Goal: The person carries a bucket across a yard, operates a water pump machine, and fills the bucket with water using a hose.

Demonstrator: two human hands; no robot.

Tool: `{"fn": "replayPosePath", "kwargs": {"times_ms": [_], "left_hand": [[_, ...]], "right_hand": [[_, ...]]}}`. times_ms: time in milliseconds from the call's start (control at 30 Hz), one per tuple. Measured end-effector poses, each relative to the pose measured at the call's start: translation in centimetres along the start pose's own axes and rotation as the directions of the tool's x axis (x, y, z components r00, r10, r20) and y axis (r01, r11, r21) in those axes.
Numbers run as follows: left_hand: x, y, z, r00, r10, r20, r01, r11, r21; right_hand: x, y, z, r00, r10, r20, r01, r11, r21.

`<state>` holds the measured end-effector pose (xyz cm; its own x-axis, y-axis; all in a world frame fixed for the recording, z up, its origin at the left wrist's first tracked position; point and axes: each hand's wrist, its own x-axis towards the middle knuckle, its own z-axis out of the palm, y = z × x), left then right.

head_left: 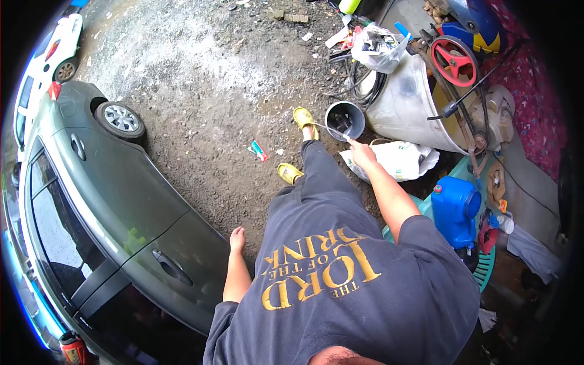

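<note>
My right hand [363,155] is closed around the pale end of a thin metal tool [331,129], whose exact kind I cannot make out. The tool points left, passing across the near rim of a grey bucket [329,114]. Dark pieces lie inside the bucket, too shadowed to name. Just below my right hand is a white sack [404,159] with prints on it. My left hand [238,239] hangs beside the grey-green car [176,228], its fingers loosely curled and nothing visible in them. A torn red and teal wrapper [259,150] lies on the ground.
A large pale drum [395,109] lies on its side at the right, near a red pulley wheel [454,61] and black cables [371,91]. A blue jug [455,210] stands on a teal plastic chair [485,267]. A white car [61,48] is at the far left.
</note>
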<state>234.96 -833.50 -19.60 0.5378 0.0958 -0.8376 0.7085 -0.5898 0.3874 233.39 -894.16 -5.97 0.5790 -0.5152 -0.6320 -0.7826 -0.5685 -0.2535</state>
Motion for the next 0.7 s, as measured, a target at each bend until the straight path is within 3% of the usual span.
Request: {"fn": "replayPosePath", "kwargs": {"times_ms": [33, 133, 233, 267, 300, 467, 600, 700], "left_hand": [[-1.2, 0.1, -0.1, 0.997, -0.074, 0.014, 0.075, 0.995, -0.068], [-4.0, 1.5, 0.1, 0.982, -0.189, 0.003, 0.189, 0.982, -0.024], [-3.5, 1.4, -0.3, 0.988, -0.145, 0.046, 0.145, 0.989, 0.01], [-2.4, 0.8, -0.3, 0.998, -0.054, 0.006, 0.054, 0.996, 0.078], [-1.3, 0.4, -0.5, 0.995, -0.099, 0.022, 0.099, 0.995, 0.019], [-0.3, 4.7, -0.3, 0.999, 0.04, 0.035, -0.035, 0.989, -0.142], [-2.8, 10.4, -0.1, 0.999, 0.035, 0.027, -0.033, 0.998, -0.05], [-0.5, 8.3, -0.1, 0.995, 0.092, 0.037, -0.091, 0.995, -0.028]], "right_hand": [[-0.2, 0.0, 0.2, 1.0, -0.009, -0.003, 0.009, 1.0, -0.011], [0.0, -0.3, 0.4, 0.998, -0.056, -0.014, 0.055, 0.998, -0.036], [0.0, -0.4, 0.6, 0.999, -0.036, -0.009, 0.036, 0.999, -0.026], [-0.1, -0.2, 0.7, 0.999, -0.039, -0.003, 0.039, 0.999, -0.034], [-0.1, -0.1, 0.8, 0.999, -0.043, 0.002, 0.044, 0.998, -0.043], [0.1, 0.6, 1.5, 0.998, -0.067, 0.009, 0.068, 0.997, -0.04], [-0.8, 0.6, 1.5, 0.996, -0.083, 0.015, 0.084, 0.995, -0.053], [-1.6, 0.4, 1.1, 0.996, -0.087, 0.026, 0.088, 0.994, -0.061]]}}
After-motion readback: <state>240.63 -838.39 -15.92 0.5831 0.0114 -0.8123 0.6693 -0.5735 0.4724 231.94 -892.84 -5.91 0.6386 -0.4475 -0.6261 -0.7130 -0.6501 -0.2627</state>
